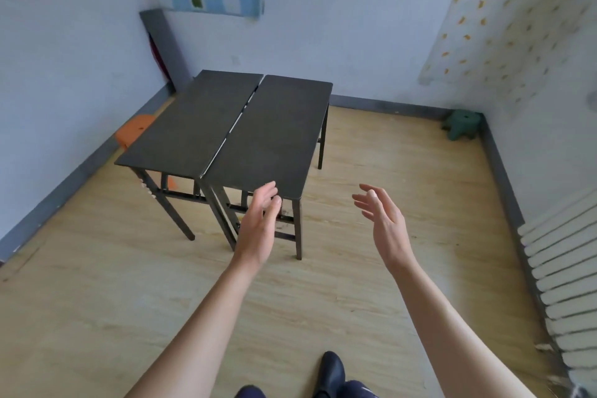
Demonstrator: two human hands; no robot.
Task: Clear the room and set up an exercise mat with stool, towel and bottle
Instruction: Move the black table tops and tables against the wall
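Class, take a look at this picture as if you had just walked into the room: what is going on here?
A person reaches both hands, open and empty, toward two black tables that stand side by side. The left hand is at the near edge of the right table; whether it touches is unclear. The right hand is in the air beside it. A green stool sits in the far right corner, an orange stool behind the left table. No mat is in view.
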